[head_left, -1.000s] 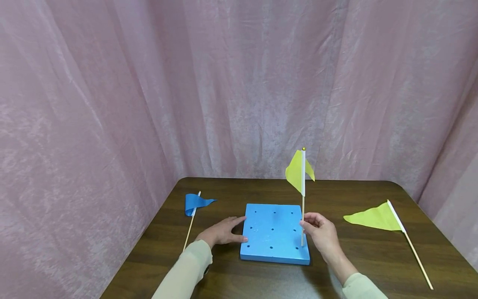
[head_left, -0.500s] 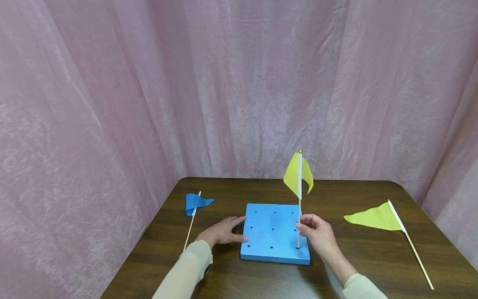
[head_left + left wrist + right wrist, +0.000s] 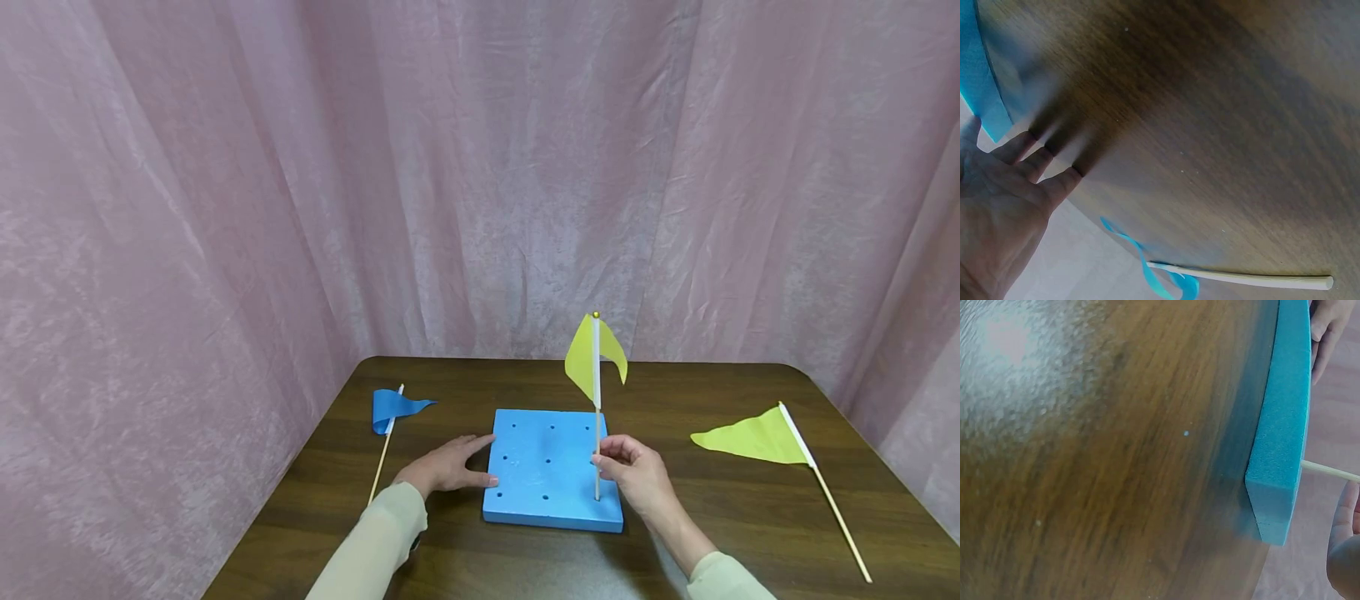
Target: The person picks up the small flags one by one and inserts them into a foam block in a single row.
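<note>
A blue foam board (image 3: 525,475) with rows of small holes lies on the table. My right hand (image 3: 639,479) pinches the wooden stick of a yellow flag (image 3: 581,358) between thumb and fingers. The flag stands upright, and its stick's lower end is at the near right hole of the board. In the right wrist view the stick (image 3: 1329,470) meets the board's top face. My left hand (image 3: 450,463) rests against the board's left edge, fingers and thumb spread. The left wrist view shows that hand (image 3: 1010,194) with its fingers extended toward the blue foam (image 3: 985,81).
A blue flag (image 3: 393,407) lies left of the board, its stick partly hidden by the left arm. Another yellow flag (image 3: 757,435) lies on the right of the brown wooden table (image 3: 720,517). Behind hangs a pink curtain (image 3: 480,183).
My right hand has moved the yellow flag slightly left and down, bringing the stick's lower end from beside the near right hole onto it. The left hand has stayed on the board's edge.
</note>
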A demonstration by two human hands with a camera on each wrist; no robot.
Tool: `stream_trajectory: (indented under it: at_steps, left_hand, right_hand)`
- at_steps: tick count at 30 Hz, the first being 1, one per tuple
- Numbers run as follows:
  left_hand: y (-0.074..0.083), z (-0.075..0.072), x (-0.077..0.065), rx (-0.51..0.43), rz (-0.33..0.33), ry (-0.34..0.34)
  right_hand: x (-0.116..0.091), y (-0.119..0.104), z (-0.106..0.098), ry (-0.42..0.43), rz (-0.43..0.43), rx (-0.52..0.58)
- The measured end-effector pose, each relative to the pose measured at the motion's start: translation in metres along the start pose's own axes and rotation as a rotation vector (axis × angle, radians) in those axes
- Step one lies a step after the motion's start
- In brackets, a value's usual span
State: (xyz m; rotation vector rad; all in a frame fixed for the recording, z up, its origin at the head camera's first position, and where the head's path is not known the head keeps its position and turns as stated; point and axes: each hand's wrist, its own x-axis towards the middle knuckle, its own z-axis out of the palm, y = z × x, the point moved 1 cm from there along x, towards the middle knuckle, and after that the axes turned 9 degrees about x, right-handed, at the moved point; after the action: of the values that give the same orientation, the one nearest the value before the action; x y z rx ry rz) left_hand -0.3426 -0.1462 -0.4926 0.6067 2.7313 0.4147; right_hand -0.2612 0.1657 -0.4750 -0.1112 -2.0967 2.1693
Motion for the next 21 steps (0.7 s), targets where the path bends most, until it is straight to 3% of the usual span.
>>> stream_trajectory:
  at_steps: [21]
  left_hand:
    - [-0.0019,0.0016,0.0005,0.000,-0.001,0.001]
  right_hand:
    - [-0.0029,0.0043,-0.0015,-0.030,0.017,-0.093]
